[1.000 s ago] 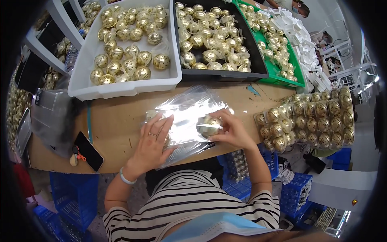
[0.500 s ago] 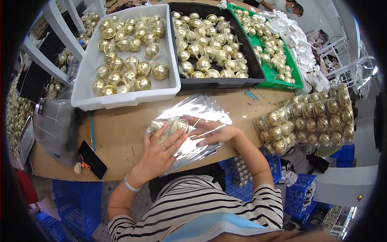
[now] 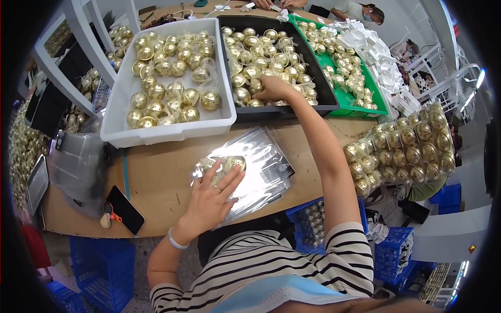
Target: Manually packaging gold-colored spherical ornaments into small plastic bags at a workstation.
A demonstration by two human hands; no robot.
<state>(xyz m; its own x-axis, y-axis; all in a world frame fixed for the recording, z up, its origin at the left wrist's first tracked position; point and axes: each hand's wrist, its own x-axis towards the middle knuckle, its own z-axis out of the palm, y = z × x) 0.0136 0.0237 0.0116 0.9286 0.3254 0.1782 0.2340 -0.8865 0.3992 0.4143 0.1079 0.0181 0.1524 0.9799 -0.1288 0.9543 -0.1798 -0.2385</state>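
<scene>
Left hand (image 3: 209, 201): fingers spread flat, pressing a bagged gold ball (image 3: 225, 166) onto the clear bags (image 3: 261, 172), surface centre | Right hand (image 3: 271, 88): at 12 o'clock, fingers curled among gold balls in black tray (image 3: 326, 94); grip cannot be told.

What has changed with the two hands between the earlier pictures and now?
The right hand let go of the bagged gold ball and reached forward into the black tray, where it now rests on the gold balls. The left hand stayed on the bagged ball, pressing it on the stack of clear bags. The white tray, green tray and phone did not move.
</scene>
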